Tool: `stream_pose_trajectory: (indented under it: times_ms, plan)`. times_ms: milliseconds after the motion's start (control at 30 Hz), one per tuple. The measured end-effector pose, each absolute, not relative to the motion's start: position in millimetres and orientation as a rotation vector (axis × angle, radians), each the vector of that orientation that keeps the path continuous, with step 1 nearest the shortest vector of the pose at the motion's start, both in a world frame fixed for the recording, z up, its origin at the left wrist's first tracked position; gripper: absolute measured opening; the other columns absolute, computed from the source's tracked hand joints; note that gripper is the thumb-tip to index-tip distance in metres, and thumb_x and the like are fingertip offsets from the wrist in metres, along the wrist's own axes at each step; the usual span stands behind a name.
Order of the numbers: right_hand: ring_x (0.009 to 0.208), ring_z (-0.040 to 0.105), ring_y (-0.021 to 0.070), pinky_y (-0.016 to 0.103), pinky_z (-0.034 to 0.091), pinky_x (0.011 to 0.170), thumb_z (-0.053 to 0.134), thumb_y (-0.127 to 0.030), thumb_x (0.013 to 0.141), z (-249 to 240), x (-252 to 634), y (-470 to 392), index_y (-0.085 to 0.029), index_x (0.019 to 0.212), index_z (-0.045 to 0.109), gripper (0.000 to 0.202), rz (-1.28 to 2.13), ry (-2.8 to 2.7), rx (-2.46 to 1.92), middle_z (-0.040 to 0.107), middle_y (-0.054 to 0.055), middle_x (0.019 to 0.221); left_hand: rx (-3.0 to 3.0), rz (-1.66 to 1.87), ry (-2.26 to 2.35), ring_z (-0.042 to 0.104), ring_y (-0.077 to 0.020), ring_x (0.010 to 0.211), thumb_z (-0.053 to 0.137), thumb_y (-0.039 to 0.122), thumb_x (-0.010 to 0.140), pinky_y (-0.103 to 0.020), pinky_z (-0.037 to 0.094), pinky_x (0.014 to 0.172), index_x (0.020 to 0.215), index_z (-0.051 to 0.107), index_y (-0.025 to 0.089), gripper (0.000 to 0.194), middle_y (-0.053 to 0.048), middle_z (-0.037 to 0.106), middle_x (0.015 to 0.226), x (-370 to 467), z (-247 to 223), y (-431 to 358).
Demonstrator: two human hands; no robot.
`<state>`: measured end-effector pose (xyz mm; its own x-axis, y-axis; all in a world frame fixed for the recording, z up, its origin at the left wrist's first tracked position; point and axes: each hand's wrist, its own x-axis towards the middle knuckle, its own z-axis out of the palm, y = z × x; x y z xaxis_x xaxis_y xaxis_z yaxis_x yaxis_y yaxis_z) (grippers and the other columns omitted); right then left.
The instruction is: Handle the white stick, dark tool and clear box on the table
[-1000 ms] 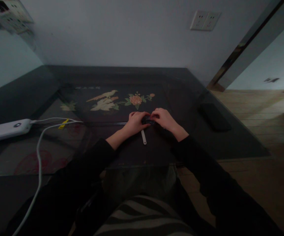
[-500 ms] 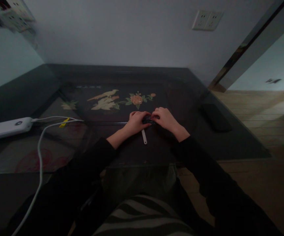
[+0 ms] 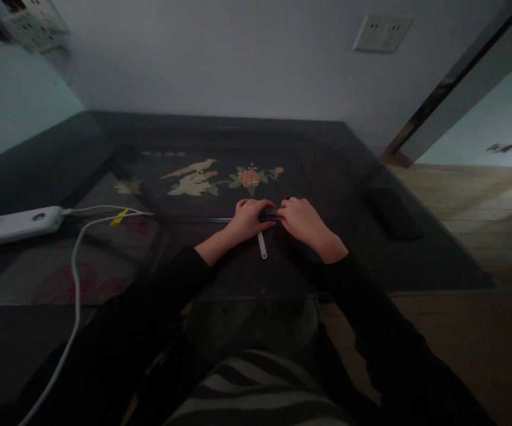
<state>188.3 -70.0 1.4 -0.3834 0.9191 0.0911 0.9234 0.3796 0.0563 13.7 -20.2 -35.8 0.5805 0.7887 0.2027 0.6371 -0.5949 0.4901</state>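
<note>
My left hand (image 3: 248,218) is closed, thumb and fingers pinching a small black object (image 3: 269,215) low over the dark tabletop. Its kind is too dark and small to make out. From the right, my right hand (image 3: 299,218) has its fingertips pressed together at the object's end. A dark tip pokes out above the right index finger; what it belongs to is hidden. Just below my left fingers lies a narrow pale strip (image 3: 262,246) with a small hole in its lower end, its upper end under the hand.
The glass-covered table (image 3: 238,278) bears a bird-and-flower picture. At the left lies a white power bank (image 3: 16,226) with a white cable (image 3: 77,278) and yellow tag (image 3: 119,218). A flat black object (image 3: 392,214) lies at the right. A wall stands behind.
My right hand has shifted slightly right and turned, and a dark tip now shows above its index finger. My left hand keeps its pinch. The whole view has moved a little.
</note>
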Motion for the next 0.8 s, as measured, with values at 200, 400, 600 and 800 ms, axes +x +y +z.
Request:
stream_pose_trajectory:
  times_ms: [200, 400, 600, 800]
  plan:
    - [0.108, 0.058, 0.0285, 0.038, 0.035, 0.080, 0.049, -0.013, 0.100, 1.7, 184.7, -73.4, -0.015, 0.110, 0.078, 0.031, -0.164, -2.586, -1.768, 0.071, 0.015, 0.110, 2.444, 0.578, 1.155, 0.063, -0.0262, 0.117, 0.073, 0.028, 0.083, -0.048, 0.031, 0.114, 0.118, 0.063, 0.026, 0.037, -0.005, 0.073, 0.119, 13.5, -36.6, -19.1]
    - [0.108, 0.058, 0.0291, 0.039, 0.036, 0.080, 0.046, -0.013, 0.101, 1.1, 183.7, -74.4, -0.014, 0.111, 0.077, 0.033, -0.153, -2.580, -1.775, 0.071, 0.016, 0.111, 2.430, 0.584, 1.150, 0.063, -0.0268, 0.117, 0.074, 0.028, 0.082, -0.049, 0.032, 0.113, 0.119, 0.063, 0.027, 0.038, -0.005, 0.073, 0.118, 13.2, -36.0, -19.3]
    - [0.102, 0.059, 0.0269, 0.037, 0.039, 0.081, 0.052, -0.014, 0.099, 1.0, 189.2, -68.2, -0.018, 0.109, 0.079, 0.029, -0.071, -2.502, -1.767, 0.071, 0.013, 0.107, 2.442, 0.586, 1.128, 0.063, -0.0257, 0.118, 0.072, 0.028, 0.084, -0.048, 0.030, 0.114, 0.119, 0.062, 0.026, 0.036, -0.005, 0.072, 0.119, 12.8, -37.1, -19.5]
    - [0.094, 0.061, 0.0253, 0.036, 0.041, 0.079, 0.057, -0.017, 0.096, 6.8, 209.9, -57.9, -0.018, 0.097, 0.077, 0.020, -0.028, -2.154, -1.801, 0.072, 0.012, 0.100, 2.457, 0.594, 1.134, 0.062, -0.0263, 0.118, 0.074, 0.030, 0.084, -0.048, 0.030, 0.114, 0.120, 0.062, 0.026, 0.037, -0.005, 0.072, 0.119, 12.8, -37.2, -20.4]
